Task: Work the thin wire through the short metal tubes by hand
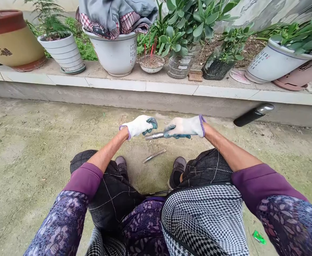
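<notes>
Both hands wear white work gloves with blue-green coated palms and purple cuffs. My right hand (184, 128) is closed round a metal rod (155, 136) with what looks like thin silvery wire coiled about it; the rod's bare end points left. Just above that end, my left hand (139, 126) has its fingers curled in a pinch. Whatever it pinches, if anything, is too small to make out. Below the hands, a thin silvery metal piece (154, 156) lies slantwise on the concrete between my shoes.
Along the back runs a low tiled ledge (118, 83) bearing potted plants, a white pot (112, 53) topped with clothes, and an incense bowl (152, 65). A black flask (253, 114) leans near the ledge. A green wrapper (259, 237) lies at lower right.
</notes>
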### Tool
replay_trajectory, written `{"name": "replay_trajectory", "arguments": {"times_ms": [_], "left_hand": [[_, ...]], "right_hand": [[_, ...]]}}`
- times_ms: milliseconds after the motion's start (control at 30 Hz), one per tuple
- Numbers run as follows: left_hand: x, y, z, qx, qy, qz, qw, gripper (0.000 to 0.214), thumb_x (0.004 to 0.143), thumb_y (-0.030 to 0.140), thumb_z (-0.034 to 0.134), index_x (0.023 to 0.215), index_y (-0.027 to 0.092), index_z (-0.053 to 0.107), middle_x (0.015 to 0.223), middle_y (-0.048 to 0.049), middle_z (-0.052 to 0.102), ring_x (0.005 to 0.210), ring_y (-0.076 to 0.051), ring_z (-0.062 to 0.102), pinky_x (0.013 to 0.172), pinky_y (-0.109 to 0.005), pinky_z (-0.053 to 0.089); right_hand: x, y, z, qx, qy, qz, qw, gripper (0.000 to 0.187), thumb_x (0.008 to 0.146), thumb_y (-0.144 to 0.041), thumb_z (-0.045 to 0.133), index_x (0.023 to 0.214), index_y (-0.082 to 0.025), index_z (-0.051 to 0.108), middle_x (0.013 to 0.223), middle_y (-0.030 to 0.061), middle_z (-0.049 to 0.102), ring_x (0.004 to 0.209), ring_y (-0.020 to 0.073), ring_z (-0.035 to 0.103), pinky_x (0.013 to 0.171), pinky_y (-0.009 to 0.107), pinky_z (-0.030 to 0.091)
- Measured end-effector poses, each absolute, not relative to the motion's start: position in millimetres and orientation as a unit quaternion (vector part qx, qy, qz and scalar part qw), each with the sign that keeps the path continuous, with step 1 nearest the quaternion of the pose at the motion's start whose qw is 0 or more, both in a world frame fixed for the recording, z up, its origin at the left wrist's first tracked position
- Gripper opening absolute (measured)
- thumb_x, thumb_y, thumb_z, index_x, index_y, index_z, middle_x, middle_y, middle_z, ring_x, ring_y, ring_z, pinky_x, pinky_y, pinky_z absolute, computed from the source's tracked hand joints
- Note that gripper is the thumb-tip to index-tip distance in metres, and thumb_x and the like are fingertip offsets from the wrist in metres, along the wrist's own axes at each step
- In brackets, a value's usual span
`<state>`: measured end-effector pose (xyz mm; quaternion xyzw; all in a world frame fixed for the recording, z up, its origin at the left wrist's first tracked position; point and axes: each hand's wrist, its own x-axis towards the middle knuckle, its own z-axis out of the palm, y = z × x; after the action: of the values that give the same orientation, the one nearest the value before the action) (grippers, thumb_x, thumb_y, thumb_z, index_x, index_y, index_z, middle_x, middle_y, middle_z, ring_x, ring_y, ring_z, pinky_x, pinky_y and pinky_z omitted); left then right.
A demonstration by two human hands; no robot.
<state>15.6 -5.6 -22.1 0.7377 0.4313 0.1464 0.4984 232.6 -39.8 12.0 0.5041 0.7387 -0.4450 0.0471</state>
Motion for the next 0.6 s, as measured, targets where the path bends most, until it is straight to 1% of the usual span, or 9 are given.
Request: {"name": "replay_trajectory", "arguments": {"times_ms": [67, 133, 200, 267, 300, 400, 467, 533, 600], "left_hand": [[18, -8, -25, 0.741, 0.442, 0.119, 0.490, 0.017, 0.070, 0.010, 0.054, 0.079, 0.014, 0.069, 0.056, 0.0021, 0.057, 0.042, -0.007, 0.046, 0.040, -0.017, 0.038], [22, -10, -27, 0.732, 0.450, 0.125, 0.496, 0.014, 0.072, 0.013, 0.057, 0.080, 0.014, 0.068, 0.057, 0.0017, 0.058, 0.041, -0.007, 0.046, 0.039, -0.018, 0.037], [26, -10, -28, 0.703, 0.462, 0.153, 0.518, 0.012, 0.075, 0.017, 0.060, 0.083, 0.014, 0.068, 0.059, 0.0006, 0.060, 0.041, -0.007, 0.047, 0.039, -0.018, 0.038], [28, -9, -27, 0.668, 0.465, 0.188, 0.550, 0.015, 0.078, 0.021, 0.061, 0.088, 0.013, 0.068, 0.062, -0.0005, 0.062, 0.041, -0.006, 0.047, 0.039, -0.018, 0.040], [28, -9, -26, 0.655, 0.458, 0.202, 0.565, 0.016, 0.079, 0.021, 0.061, 0.090, 0.012, 0.068, 0.063, -0.0008, 0.063, 0.041, -0.006, 0.047, 0.039, -0.018, 0.041], [27, -8, -24, 0.636, 0.427, 0.229, 0.600, 0.019, 0.081, 0.020, 0.059, 0.095, 0.011, 0.068, 0.065, -0.0015, 0.064, 0.041, -0.006, 0.048, 0.040, -0.017, 0.042], [26, -8, -23, 0.634, 0.414, 0.235, 0.610, 0.019, 0.081, 0.020, 0.058, 0.095, 0.010, 0.068, 0.065, -0.0019, 0.064, 0.042, -0.006, 0.049, 0.041, -0.018, 0.043], [25, -7, -23, 0.633, 0.408, 0.242, 0.612, 0.019, 0.081, 0.020, 0.058, 0.095, 0.010, 0.068, 0.064, -0.0013, 0.063, 0.043, -0.006, 0.050, 0.042, -0.018, 0.044], [24, -6, -22, 0.638, 0.412, 0.247, 0.602, 0.019, 0.081, 0.020, 0.057, 0.094, 0.010, 0.068, 0.062, -0.0004, 0.061, 0.045, -0.007, 0.051, 0.044, -0.017, 0.044]], "right_hand": [[229, -34, 5, 0.535, 0.776, -0.321, 0.092, 0.019, 0.078, -0.037, 0.063, 0.075, -0.020, 0.071, 0.053, -0.0022, 0.053, 0.045, 0.0089, 0.044, 0.044, 0.022, 0.031], [228, -28, 1, 0.563, 0.792, -0.210, 0.111, 0.020, 0.080, -0.037, 0.060, 0.077, -0.021, 0.073, 0.059, 0.0013, 0.061, 0.052, 0.0125, 0.051, 0.050, 0.025, 0.034], [231, -21, 1, 0.590, 0.789, -0.140, 0.098, 0.026, 0.083, -0.040, 0.057, 0.090, -0.023, 0.075, 0.072, 0.0056, 0.069, 0.062, 0.0169, 0.059, 0.055, 0.027, 0.037], [237, -16, 5, 0.617, 0.778, -0.103, 0.061, 0.033, 0.084, -0.044, 0.053, 0.102, -0.023, 0.073, 0.083, 0.0079, 0.072, 0.070, 0.0197, 0.062, 0.059, 0.028, 0.039], [240, -14, 7, 0.627, 0.773, -0.096, 0.033, 0.035, 0.085, -0.045, 0.053, 0.105, -0.023, 0.073, 0.085, 0.0080, 0.072, 0.072, 0.0200, 0.062, 0.060, 0.028, 0.040], [245, -14, 15, 0.640, 0.750, -0.145, -0.085, 0.035, 0.086, -0.043, 0.053, 0.103, -0.019, 0.072, 0.077, 0.0056, 0.068, 0.065, 0.0162, 0.058, 0.057, 0.026, 0.040], [244, -20, 20, 0.640, 0.707, -0.244, -0.174, 0.035, 0.086, -0.042, 0.055, 0.102, -0.016, 0.071, 0.068, 0.0027, 0.062, 0.054, 0.0118, 0.051, 0.050, 0.024, 0.040], [240, -28, 26, 0.612, 0.658, -0.367, -0.240, 0.037, 0.085, -0.043, 0.058, 0.103, -0.013, 0.069, 0.061, -0.0003, 0.056, 0.045, 0.0083, 0.044, 0.041, 0.022, 0.037], [236, -38, 31, 0.552, 0.634, -0.474, -0.261, 0.040, 0.082, -0.045, 0.061, 0.103, -0.011, 0.068, 0.057, -0.0028, 0.051, 0.040, 0.0063, 0.039, 0.035, 0.020, 0.033]]}}
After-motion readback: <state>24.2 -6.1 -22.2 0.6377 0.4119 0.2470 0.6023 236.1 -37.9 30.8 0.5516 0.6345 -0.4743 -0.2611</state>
